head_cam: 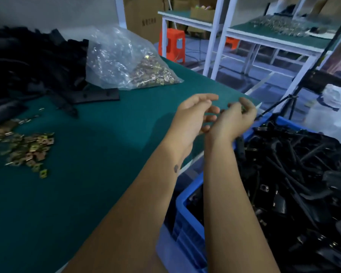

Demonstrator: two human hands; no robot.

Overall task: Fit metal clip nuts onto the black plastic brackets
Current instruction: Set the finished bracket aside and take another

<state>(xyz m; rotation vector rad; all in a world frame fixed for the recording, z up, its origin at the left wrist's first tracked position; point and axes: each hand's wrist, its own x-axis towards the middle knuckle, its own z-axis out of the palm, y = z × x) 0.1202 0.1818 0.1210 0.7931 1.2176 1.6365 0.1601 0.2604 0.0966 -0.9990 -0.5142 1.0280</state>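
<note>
My left hand (193, 117) hovers over the right edge of the green table (106, 174), fingers loosely spread, with nothing visible in it. Right beside it, my right hand (237, 120) has its fingers curled and pinches a small brass-coloured clip nut (243, 109), mostly hidden by the fingertips. Loose clip nuts (28, 148) lie scattered at the table's left. A clear bag of clip nuts (126, 62) sits at the back. Black plastic brackets (34, 62) are piled at the far left. More brackets (295, 174), some with clips on them, fill a blue crate (182, 196) at the right.
A flat black bracket (98, 95) lies in front of the bag. Beyond the table stand white-framed benches (274, 40), an orange stool (172, 43) and cardboard boxes. A tripod leg (291, 103) and a white bag (335, 115) are at the right.
</note>
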